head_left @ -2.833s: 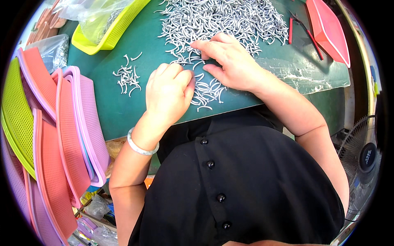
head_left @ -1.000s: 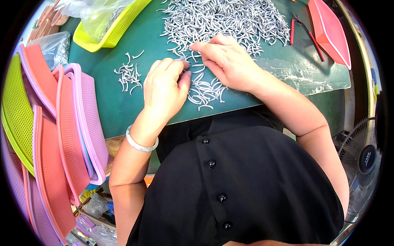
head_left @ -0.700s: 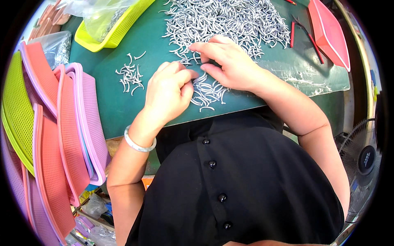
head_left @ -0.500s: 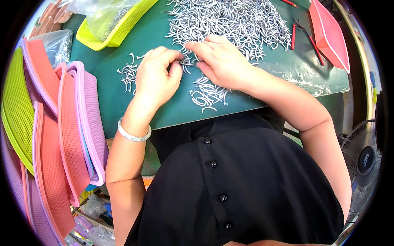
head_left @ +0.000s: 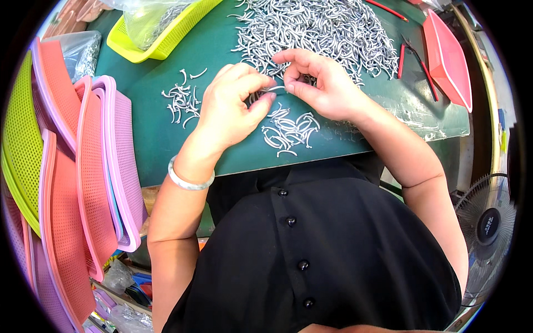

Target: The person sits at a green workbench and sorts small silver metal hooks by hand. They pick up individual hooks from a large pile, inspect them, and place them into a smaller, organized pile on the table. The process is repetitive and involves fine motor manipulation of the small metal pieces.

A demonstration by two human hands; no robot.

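Curved silvery piece (head_left: 276, 88) sits pinched in right hand (head_left: 332, 91) — and, apparently, left hand (head_left: 229, 108) too.

The place looks like a workshop: a scuffed green work surface (head_left: 158, 147) carries a large heap of small curved silver-grey pieces (head_left: 316, 36), red-handled metal pliers (head_left: 426, 75) and a pink plastic tray (head_left: 447, 61), with pink, purple and lime perforated plastic baskets (head_left: 101, 166) stacked alongside and a round wire-guarded fan (head_left: 488, 227) opposite

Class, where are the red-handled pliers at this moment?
In the head view, the red-handled pliers lie at the upper right on the green tabletop, between the heap of curved silvery pieces and the pink tray.
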